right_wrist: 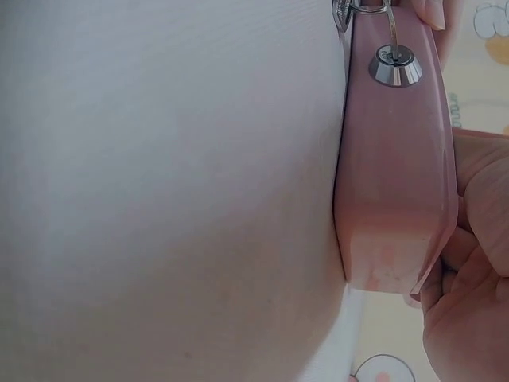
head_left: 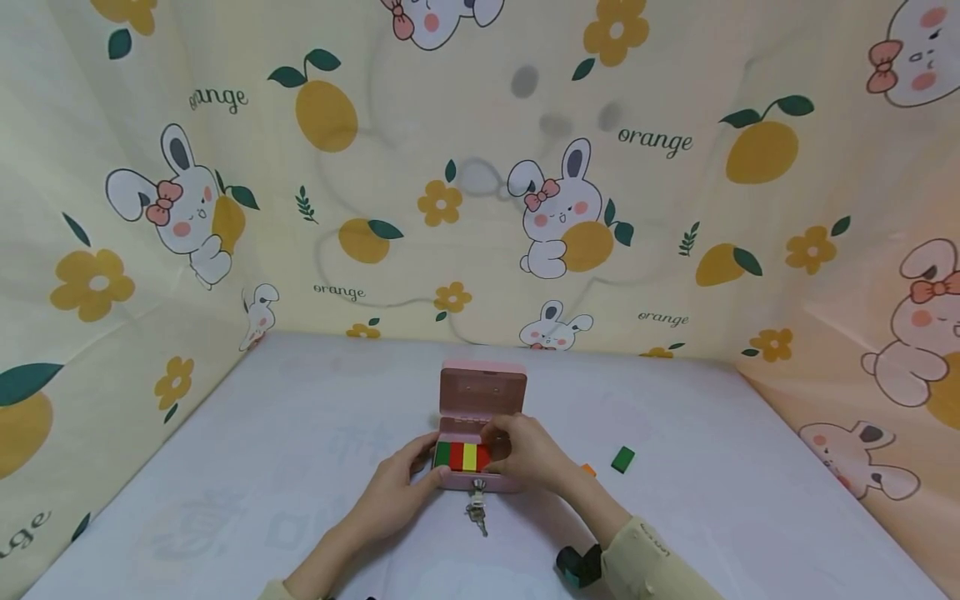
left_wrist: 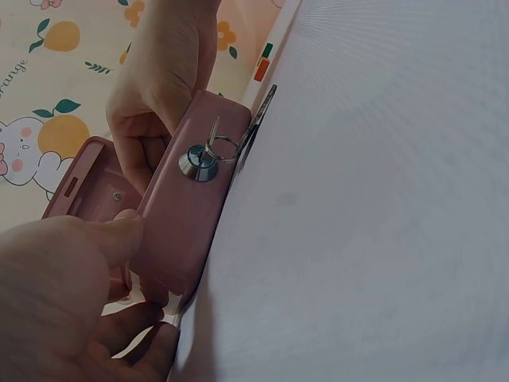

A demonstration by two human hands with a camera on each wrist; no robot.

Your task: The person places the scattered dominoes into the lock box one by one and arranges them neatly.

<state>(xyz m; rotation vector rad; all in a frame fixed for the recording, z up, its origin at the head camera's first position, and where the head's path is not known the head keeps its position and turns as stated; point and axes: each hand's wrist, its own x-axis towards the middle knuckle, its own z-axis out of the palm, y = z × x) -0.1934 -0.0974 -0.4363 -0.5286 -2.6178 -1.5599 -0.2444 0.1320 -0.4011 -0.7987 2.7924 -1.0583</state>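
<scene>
A pink cash box (head_left: 480,482) stands on the table with its lid (head_left: 482,392) raised at the back. Inside, green, red and yellow blocks (head_left: 456,456) lie side by side. My left hand (head_left: 397,492) grips the box's left side, thumb at the front rim and fingers round the side. My right hand (head_left: 528,450) reaches over the right half, its finger and thumb at the far and near ends of a red block (head_left: 482,454); the hand partly hides this block. Keys (head_left: 476,510) hang from the front lock (left_wrist: 199,162), one key inserted.
A green block (head_left: 622,459) lies on the table to the right of the box. An orange block (head_left: 588,471) shows partly behind my right forearm. A black object (head_left: 577,567) lies beside the right sleeve. Printed cloth (head_left: 480,167) encloses the table at the back and sides.
</scene>
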